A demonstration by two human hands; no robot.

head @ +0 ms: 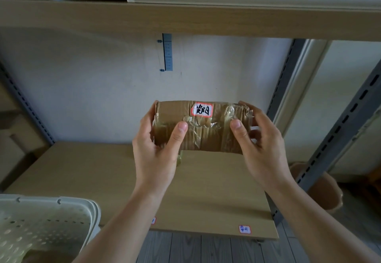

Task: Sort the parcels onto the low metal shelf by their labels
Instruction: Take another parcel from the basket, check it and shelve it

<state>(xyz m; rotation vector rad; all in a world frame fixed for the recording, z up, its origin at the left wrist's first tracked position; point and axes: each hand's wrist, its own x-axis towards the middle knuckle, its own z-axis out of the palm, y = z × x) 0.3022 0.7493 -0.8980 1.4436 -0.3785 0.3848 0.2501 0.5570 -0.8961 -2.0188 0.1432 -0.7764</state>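
Head view had you holding the parcel up over the back half of the shelf, clear of the board, long axis running left to right. Your left hand clamped the parcel's left end and your right hand its right end, thumbs on the near face, so neither was really nearer. The label sat on top of the parcel, facing you. Shelf tags: one at the front edge, right of the parcel, another half hidden behind your left forearm. I'd guess you needed to match them first. A basket sat left of the shelf.
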